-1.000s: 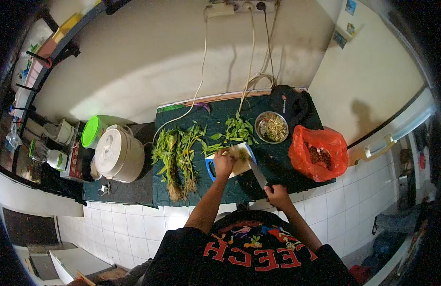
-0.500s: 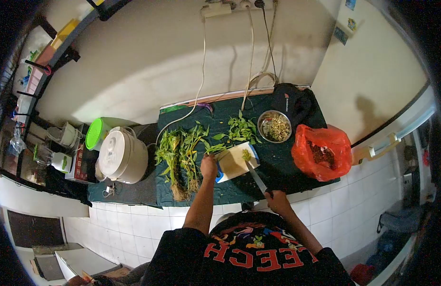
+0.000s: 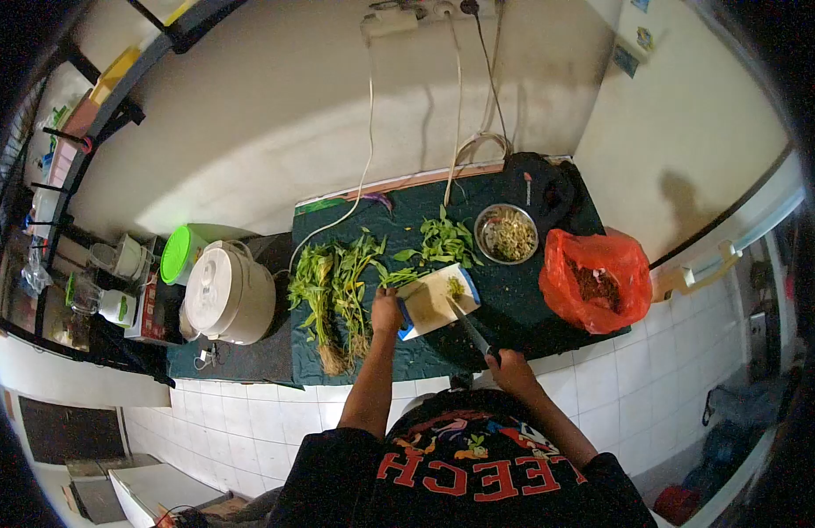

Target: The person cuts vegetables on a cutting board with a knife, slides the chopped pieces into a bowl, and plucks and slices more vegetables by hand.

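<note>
My right hand [image 3: 513,372] is wrapped round the handle of a knife [image 3: 473,332], its blade tip resting near a small heap of chopped green stems [image 3: 455,288] on the cutting board [image 3: 429,306]. The board is pale with blue ends and lies at a slant. At its left end my left hand [image 3: 386,311] is closed on a bundle of green stems [image 3: 404,276] that reaches over the board's upper corner; the fingers are partly hidden. Leafy greens with roots [image 3: 322,299] lie to the left, and a pile of picked leaves [image 3: 447,238] sits behind the board.
A metal bowl of chopped pieces [image 3: 506,234] stands behind and right of the board. Farther right is a red plastic bag [image 3: 595,282] with dark scraps. A white rice cooker [image 3: 229,292] and green-lidded tub [image 3: 180,254] stand left. A cable [image 3: 368,141] crosses the table's back.
The knife and my right hand have shifted slightly left, the blade tip now lower on the board. My left hand stays by the stems. The whole view has tilted a little.
</note>
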`<action>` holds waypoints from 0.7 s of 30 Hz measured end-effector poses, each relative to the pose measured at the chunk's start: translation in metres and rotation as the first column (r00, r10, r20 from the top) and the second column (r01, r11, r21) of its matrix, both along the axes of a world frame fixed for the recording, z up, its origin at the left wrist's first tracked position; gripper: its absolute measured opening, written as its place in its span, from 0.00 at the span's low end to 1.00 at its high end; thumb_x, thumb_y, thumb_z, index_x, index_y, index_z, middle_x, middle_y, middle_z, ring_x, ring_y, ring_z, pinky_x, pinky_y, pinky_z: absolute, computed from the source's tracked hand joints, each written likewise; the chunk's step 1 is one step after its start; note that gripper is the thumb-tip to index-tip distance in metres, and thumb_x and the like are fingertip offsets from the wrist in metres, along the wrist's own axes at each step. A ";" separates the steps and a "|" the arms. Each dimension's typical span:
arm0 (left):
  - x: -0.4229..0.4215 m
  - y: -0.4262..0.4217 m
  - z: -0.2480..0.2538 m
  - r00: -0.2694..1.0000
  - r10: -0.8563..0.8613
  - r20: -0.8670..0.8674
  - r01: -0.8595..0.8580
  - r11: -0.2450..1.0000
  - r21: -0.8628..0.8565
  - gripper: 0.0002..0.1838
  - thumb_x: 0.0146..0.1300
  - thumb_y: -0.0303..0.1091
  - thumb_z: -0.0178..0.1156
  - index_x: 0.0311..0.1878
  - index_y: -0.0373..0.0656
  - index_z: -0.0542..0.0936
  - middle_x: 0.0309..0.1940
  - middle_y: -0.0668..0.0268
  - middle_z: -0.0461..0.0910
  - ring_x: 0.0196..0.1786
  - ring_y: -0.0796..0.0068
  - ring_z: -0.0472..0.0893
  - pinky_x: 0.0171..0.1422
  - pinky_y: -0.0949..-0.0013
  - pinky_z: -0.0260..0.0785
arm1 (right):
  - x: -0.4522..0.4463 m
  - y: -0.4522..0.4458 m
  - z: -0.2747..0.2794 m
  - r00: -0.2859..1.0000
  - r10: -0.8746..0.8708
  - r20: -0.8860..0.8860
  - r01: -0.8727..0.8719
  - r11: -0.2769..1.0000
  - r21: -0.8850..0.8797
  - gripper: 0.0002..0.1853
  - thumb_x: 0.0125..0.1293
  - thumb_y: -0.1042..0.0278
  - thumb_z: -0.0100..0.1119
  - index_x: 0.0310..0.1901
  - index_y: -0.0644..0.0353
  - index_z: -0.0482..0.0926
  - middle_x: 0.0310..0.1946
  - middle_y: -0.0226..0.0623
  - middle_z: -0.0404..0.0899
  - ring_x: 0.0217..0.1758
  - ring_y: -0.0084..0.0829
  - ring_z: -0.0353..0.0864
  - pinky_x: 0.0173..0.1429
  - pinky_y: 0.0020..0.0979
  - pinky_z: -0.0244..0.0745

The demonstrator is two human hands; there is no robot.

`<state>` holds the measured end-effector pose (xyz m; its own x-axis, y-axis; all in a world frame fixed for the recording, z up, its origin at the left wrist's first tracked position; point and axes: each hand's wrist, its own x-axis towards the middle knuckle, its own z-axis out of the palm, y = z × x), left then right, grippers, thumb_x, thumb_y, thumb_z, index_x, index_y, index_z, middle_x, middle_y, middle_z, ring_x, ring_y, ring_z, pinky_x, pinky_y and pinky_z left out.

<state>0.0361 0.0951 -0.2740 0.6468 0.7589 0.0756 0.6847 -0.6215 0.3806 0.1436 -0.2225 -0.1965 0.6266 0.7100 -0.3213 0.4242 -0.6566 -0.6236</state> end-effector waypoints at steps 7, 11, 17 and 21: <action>0.013 -0.017 0.018 0.957 -0.093 0.275 0.086 0.996 0.035 0.14 0.58 0.20 0.48 0.46 0.36 0.76 0.44 0.46 0.73 0.43 0.43 0.75 0.48 0.49 0.71 | -0.010 0.020 -0.020 0.997 0.072 -0.041 -0.072 0.997 -0.005 0.24 0.70 0.50 0.46 0.32 0.68 0.75 0.32 0.61 0.78 0.38 0.61 0.78 0.45 0.53 0.72; 0.035 -0.038 -0.007 0.936 -0.150 0.319 0.159 0.987 -0.004 0.13 0.62 0.24 0.49 0.49 0.37 0.76 0.41 0.46 0.75 0.44 0.42 0.76 0.48 0.51 0.71 | -0.017 0.040 -0.018 0.999 0.038 0.006 -0.038 0.997 -0.064 0.23 0.71 0.52 0.45 0.34 0.68 0.74 0.29 0.61 0.78 0.35 0.61 0.78 0.42 0.54 0.73; 0.035 -0.050 -0.019 0.930 -0.254 0.268 0.292 0.949 -0.116 0.13 0.63 0.27 0.48 0.47 0.38 0.78 0.40 0.49 0.78 0.44 0.46 0.78 0.48 0.53 0.72 | -0.009 0.044 -0.069 0.925 -0.005 0.381 -0.057 0.986 0.153 0.18 0.68 0.56 0.53 0.31 0.66 0.73 0.19 0.49 0.75 0.23 0.51 0.78 0.28 0.46 0.74; 0.036 -0.058 -0.015 0.930 -0.221 0.294 0.292 0.929 -0.226 0.12 0.60 0.27 0.50 0.43 0.39 0.81 0.41 0.52 0.78 0.45 0.49 0.78 0.50 0.56 0.72 | -0.009 0.047 -0.050 0.734 0.051 0.677 -0.189 0.973 0.132 0.16 0.66 0.58 0.56 0.29 0.64 0.72 0.16 0.44 0.72 0.19 0.45 0.76 0.23 0.41 0.72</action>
